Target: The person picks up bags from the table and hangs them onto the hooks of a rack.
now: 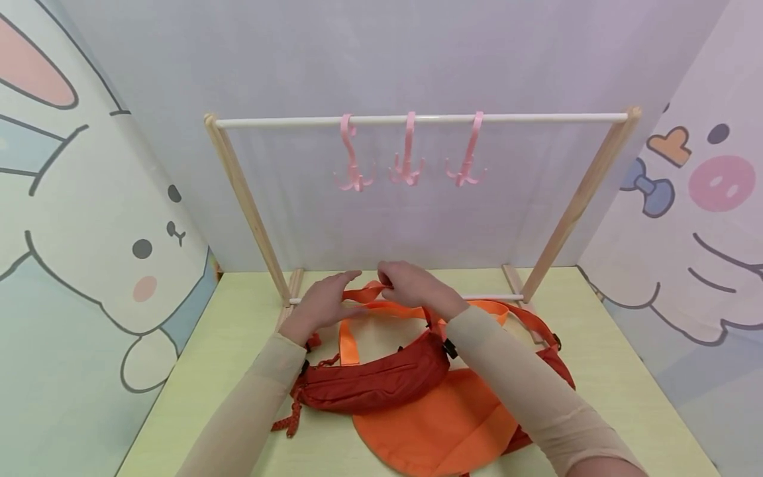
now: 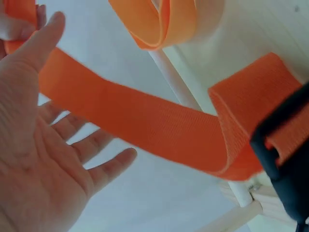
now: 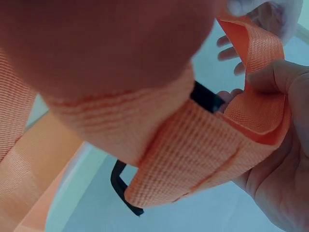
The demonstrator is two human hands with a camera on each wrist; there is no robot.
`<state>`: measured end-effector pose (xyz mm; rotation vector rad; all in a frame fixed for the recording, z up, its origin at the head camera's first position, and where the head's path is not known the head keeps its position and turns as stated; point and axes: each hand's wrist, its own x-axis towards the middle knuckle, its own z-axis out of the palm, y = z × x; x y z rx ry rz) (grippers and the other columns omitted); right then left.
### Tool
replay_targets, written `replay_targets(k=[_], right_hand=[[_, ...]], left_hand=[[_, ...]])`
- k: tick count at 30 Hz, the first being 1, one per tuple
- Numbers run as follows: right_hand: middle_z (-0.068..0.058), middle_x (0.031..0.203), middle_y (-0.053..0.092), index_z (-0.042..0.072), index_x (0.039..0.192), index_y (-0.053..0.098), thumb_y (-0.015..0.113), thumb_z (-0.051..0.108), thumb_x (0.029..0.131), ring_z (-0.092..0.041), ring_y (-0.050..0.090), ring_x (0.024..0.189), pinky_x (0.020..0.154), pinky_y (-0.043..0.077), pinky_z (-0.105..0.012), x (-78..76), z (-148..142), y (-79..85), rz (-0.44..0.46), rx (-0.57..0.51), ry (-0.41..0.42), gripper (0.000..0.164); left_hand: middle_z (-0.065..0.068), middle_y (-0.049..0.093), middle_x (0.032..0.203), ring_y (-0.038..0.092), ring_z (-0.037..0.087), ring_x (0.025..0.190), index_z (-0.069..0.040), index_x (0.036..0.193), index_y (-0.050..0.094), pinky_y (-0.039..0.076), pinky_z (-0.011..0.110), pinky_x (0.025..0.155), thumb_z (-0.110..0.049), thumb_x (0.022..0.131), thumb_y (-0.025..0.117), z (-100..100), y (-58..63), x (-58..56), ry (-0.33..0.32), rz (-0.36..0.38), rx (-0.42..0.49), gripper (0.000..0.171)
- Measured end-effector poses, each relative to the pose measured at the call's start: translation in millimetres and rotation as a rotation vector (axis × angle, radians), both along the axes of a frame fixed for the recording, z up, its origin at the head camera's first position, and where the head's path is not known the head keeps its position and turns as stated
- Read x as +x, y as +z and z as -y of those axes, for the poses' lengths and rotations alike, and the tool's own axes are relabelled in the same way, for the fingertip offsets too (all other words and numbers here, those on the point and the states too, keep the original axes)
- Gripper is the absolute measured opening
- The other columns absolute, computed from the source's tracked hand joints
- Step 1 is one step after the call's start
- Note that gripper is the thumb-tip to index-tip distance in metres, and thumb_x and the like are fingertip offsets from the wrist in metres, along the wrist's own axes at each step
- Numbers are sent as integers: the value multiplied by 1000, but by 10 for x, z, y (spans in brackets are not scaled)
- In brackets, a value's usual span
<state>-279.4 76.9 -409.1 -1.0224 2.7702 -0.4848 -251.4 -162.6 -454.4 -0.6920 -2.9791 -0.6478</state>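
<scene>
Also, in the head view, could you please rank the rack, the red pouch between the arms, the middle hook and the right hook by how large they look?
Largest to smallest:
1. Rack
2. Red pouch
3. Middle hook and right hook: too alike to rank.

we see ribbed woven webbing on the strap (image 2: pixel 145 121), smooth plastic on the black buckle (image 2: pixel 289 188), matt cloth on the red waist bag (image 1: pixel 375 384); toward the far edge of the desk (image 1: pixel 197 358), bare wooden posts (image 1: pixel 247 199) carry a glossy white rail (image 1: pixel 536 118) and pink plastic hooks (image 1: pixel 408 149).
</scene>
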Motion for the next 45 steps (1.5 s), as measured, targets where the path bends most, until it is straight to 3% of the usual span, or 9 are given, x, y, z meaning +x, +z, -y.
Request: replay_targets(k=[7,15,18,22,27,30,38,41,45], right_hand=[[-1,78,57,16,100,52,65,14,104,-17,50,63,64,44,-30,89,-20,90,-11,-87,13,14],[-3,76,57,15,105,51,62,13,104,-16,47,58,60,44,-30,150,-82,152,13,-206,-4,11],[-4,75,58,13,118,54,65,14,103,-16,47,57,58,45,-31,175,-104,183,34,-246,-10,19],[-2,74,59,13,133,57,69,21,103,-16,47,55,57,47,-31,203,-132,210,51,-270,-6,32],[-1,71,57,17,114,65,74,30,102,-15,47,55,57,45,-33,233,-178,241,72,-309,1,20],[-2,71,55,19,105,62,76,35,101,-15,46,55,58,44,-33,242,-217,245,72,-318,-6,22],[-2,70,53,19,101,58,74,42,101,-16,41,53,55,40,-34,248,-342,230,97,-368,-14,28],[-3,67,51,22,109,60,72,45,102,-17,39,50,55,41,-35,264,-388,248,98,-393,-16,27],[-2,72,53,30,135,62,66,48,105,-17,40,51,57,43,-36,281,-439,277,89,-417,-1,36]], left_hand=[[4,76,113,72,24,94,-16,139,68,58,44,84,-35,98,79,-83,14,-37,-6,-29,69,46],[1,69,86,56,19,68,-12,101,74,50,37,66,-11,99,73,-75,95,-71,27,-95,148,3],[2,61,78,51,21,65,-12,94,69,45,37,64,-6,99,69,-62,141,-70,50,-89,184,8],[2,60,79,51,21,65,-10,97,65,45,36,64,-1,98,65,-51,226,-26,80,-71,224,9],[4,58,76,49,22,62,-9,94,62,44,37,62,0,97,67,-43,346,43,99,-90,267,11],[3,57,74,47,20,62,-9,92,62,44,37,64,-2,98,71,-32,394,68,100,-125,264,13],[1,60,76,48,19,62,-9,92,66,44,36,62,-3,97,73,35,523,154,86,-166,291,11],[2,59,75,46,19,62,-7,94,68,43,36,62,-4,97,75,75,604,206,73,-148,315,9],[3,59,77,45,20,62,-8,100,70,42,36,61,-8,98,77,163,700,275,66,-91,331,8]])
